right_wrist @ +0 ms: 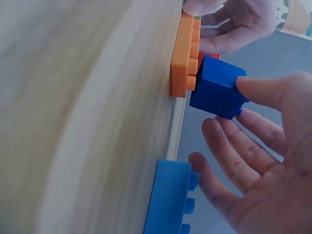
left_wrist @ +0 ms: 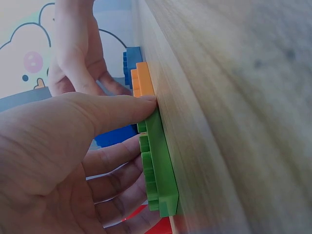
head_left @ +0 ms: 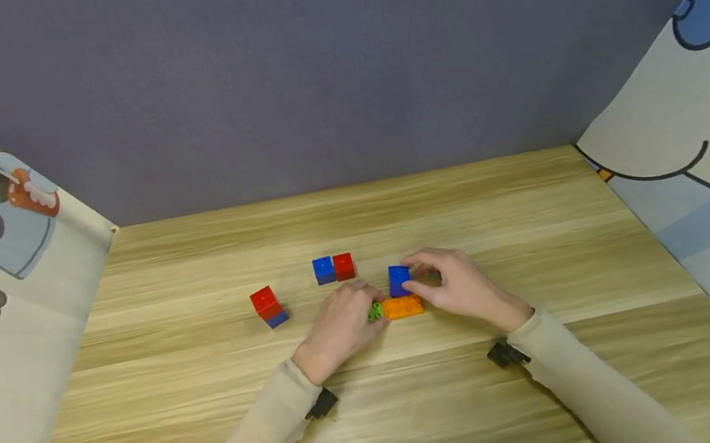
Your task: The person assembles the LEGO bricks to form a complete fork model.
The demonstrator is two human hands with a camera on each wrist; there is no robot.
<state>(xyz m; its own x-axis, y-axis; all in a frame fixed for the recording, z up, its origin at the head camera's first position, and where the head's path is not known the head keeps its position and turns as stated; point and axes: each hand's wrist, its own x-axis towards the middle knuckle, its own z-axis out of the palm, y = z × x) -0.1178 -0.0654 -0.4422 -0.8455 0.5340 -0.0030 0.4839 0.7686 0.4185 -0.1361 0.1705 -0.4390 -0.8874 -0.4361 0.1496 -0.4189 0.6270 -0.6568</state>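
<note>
My left hand (head_left: 341, 318) pinches a long green building brick (left_wrist: 163, 170), thumb on the near side and fingers on the far side. An orange brick (head_left: 403, 307) lies end to end with the green one on the table, studs up. Between thumb and fingertips of my right hand (head_left: 456, 287) is a dark blue block (right_wrist: 217, 87), tilted and right at the studded side of the orange brick in the right wrist view. A light blue brick (right_wrist: 168, 195) lies on the table by the right hand's lower fingers; that hand mostly hides it in the head view.
A red brick (head_left: 265, 301) tops a blue one (head_left: 277, 319) to the left. Farther back, a blue block (head_left: 323, 271) and a red block (head_left: 344, 267) stand side by side. A dark wall panel (head_left: 327, 74) borders the wooden table's (head_left: 220, 422) far edge.
</note>
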